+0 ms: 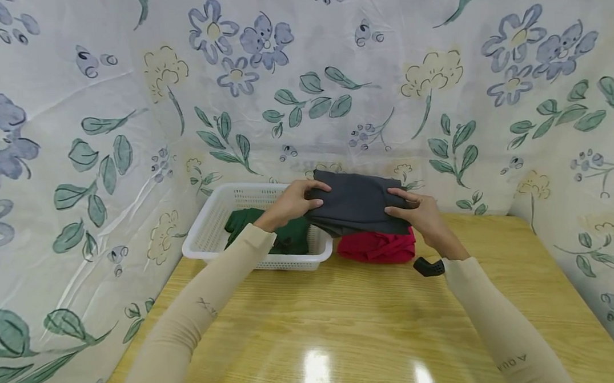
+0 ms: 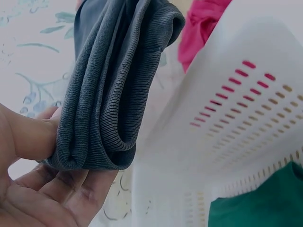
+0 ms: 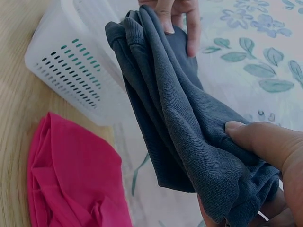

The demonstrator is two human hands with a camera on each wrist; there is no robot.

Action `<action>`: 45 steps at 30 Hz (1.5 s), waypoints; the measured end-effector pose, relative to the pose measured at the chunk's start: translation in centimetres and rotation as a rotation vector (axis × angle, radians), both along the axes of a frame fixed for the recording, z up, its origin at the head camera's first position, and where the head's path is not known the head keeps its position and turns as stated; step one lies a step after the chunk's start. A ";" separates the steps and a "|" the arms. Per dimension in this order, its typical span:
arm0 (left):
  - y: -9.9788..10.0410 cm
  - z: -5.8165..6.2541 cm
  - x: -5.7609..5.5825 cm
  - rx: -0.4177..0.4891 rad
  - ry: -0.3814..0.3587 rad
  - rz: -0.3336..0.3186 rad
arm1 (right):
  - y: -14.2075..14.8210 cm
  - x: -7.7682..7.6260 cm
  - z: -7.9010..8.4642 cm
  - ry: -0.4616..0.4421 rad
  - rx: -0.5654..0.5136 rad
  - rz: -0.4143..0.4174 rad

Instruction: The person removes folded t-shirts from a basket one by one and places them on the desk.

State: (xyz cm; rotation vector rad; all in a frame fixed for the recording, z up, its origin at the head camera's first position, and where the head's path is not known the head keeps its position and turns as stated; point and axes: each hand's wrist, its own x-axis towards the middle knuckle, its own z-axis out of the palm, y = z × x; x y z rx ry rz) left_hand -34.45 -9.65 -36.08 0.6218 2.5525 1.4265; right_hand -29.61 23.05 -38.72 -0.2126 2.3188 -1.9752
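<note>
Between both hands hangs a folded dark grey garment (image 1: 361, 197) with ribbed edges, held up above the table. My left hand (image 1: 295, 202) pinches its left end, thumb on one face and fingers behind, as the left wrist view shows. At the other end my right hand (image 1: 422, 214) grips the cloth between thumb and fingers. Under the grey bundle lies a folded red-pink garment (image 1: 376, 247) on the table. Left of it stands a white perforated basket (image 1: 201, 242) with a dark green folded garment (image 1: 293, 238) inside, partly covered by my left hand and forearm.
The wooden table (image 1: 343, 315) runs toward me, with glare at its front. Floral fabric (image 1: 307, 71) hangs behind and at both sides, close to the basket's back. A black wrist mount (image 1: 428, 267) juts from the right sleeve.
</note>
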 end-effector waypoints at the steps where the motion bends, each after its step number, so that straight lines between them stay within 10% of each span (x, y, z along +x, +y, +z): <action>1: 0.2 -0.1 0.0 0.003 0.003 -0.002 | 0.2 0.1 0.0 -0.002 0.001 -0.005; 26: 5.4 -0.9 0.6 -0.037 0.082 -0.058 | 5.7 1.9 -1.3 -0.009 0.097 -0.035; 45: 10.1 -1.9 0.7 0.008 0.000 -0.119 | 9.9 3.4 -2.4 -0.020 0.179 -0.092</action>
